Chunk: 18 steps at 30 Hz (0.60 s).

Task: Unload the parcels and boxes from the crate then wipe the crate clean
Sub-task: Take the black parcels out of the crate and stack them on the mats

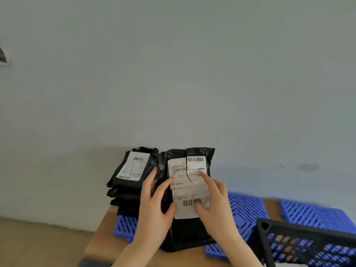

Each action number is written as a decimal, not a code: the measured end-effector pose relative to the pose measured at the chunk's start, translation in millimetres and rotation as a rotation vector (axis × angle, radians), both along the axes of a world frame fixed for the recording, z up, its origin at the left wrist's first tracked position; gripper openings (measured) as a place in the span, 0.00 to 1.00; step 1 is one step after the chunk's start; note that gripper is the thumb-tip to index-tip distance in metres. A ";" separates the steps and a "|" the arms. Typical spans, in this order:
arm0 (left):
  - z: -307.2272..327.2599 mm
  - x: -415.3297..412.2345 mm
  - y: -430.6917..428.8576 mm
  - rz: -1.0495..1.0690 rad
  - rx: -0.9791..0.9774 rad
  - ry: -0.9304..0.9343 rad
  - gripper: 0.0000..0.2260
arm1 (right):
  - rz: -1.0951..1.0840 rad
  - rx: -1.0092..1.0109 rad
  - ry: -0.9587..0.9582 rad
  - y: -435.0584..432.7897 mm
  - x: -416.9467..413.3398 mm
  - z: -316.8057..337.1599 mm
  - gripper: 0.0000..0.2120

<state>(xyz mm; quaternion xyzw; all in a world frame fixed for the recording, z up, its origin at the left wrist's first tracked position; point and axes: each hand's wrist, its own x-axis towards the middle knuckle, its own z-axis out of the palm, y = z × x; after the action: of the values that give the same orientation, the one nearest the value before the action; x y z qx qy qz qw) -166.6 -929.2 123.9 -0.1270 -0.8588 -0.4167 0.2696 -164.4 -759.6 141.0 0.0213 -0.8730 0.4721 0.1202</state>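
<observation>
In the head view, the black parcel stands upright between both hands, its lower end at the blue grid mats on the wooden tabletop. The left grip clasps its left edge, thumb on the front; the right grip holds the right side, forefinger and thumb pressed on the label. The parcel is glossy, crinkled plastic; its white barcoded label is torn down the middle. A stack of black parcels rises just left, and the black crate sits lower right.

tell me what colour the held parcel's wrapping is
Black parcel, white label; clearest in head view.
</observation>
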 end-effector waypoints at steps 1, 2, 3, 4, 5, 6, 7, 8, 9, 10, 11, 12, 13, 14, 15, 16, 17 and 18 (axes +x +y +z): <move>-7.4 -5.4 -1.8 0.015 -0.005 -0.025 0.33 | -0.004 -0.001 -0.033 -1.8 -7.3 -10.5 0.36; -16.4 -10.7 -3.6 0.027 -0.016 -0.059 0.32 | -0.017 -0.001 -0.065 -4.2 -13.7 -22.7 0.36; -26.4 -15.3 -5.2 0.033 -0.030 -0.095 0.30 | -0.035 -0.002 -0.098 -6.9 -18.6 -35.6 0.36; -36.6 -19.8 -6.3 0.030 -0.048 -0.127 0.28 | -0.059 -0.005 -0.132 -9.1 -22.9 -47.9 0.36; -47.2 -24.7 -7.0 0.016 -0.068 -0.159 0.27 | -0.080 -0.006 -0.166 -10.8 -26.8 -59.8 0.36; -58.1 -30.0 -7.5 -0.006 -0.090 -0.195 0.26 | -0.098 -0.006 -0.200 -12.3 -30.9 -70.9 0.35; -69.8 -36.2 -7.5 -0.034 -0.114 -0.231 0.25 | -0.113 -0.008 -0.236 -13.6 -35.5 -81.8 0.35; -81.0 -42.7 -7.3 -0.070 -0.140 -0.263 0.24 | -0.126 -0.008 -0.270 -14.7 -39.6 -91.3 0.34; -91.8 -49.4 -6.9 -0.109 -0.161 -0.298 0.24 | -0.141 -0.005 -0.300 -16.0 -44.0 -99.4 0.34; -102.6 -56.8 -7.2 -0.148 -0.171 -0.347 0.24 | -0.159 0.000 -0.329 -17.9 -49.1 -106.0 0.33; -115.3 -67.0 -8.1 -0.181 -0.179 -0.404 0.25 | -0.176 0.004 -0.366 -20.2 -56.9 -115.4 0.34; -123.8 -73.8 -8.7 -0.207 -0.198 -0.445 0.25 | -0.182 0.000 -0.399 -22.1 -61.4 -122.2 0.34; -131.1 -79.9 -9.6 -0.232 -0.219 -0.477 0.25 | -0.181 -0.011 -0.427 -23.7 -65.1 -128.7 0.34; -141.8 -89.6 -11.3 -0.260 -0.231 -0.515 0.26 | -0.178 -0.025 -0.453 -25.3 -72.6 -139.3 0.34; -152.1 -99.7 -12.8 -0.284 -0.236 -0.550 0.26 | -0.181 -0.038 -0.469 -26.4 -81.0 -149.7 0.34; -162.1 -110.0 -14.4 -0.299 -0.235 -0.577 0.27 | -0.187 -0.050 -0.478 -27.4 -89.9 -158.9 0.34; -171.6 -119.8 -15.4 -0.310 -0.236 -0.600 0.28 | -0.190 -0.053 -0.487 -28.7 -98.4 -167.9 0.33; -180.7 -128.4 -15.8 -0.322 -0.252 -0.618 0.28 | -0.186 -0.047 -0.494 -30.1 -106.4 -177.2 0.32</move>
<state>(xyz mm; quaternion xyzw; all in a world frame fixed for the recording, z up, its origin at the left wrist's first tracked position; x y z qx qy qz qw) -294.9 -945.1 -56.8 -0.1607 -0.9133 -0.3634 -0.0892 -270.8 -789.7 -36.1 -0.1777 -0.8628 0.4702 -0.0532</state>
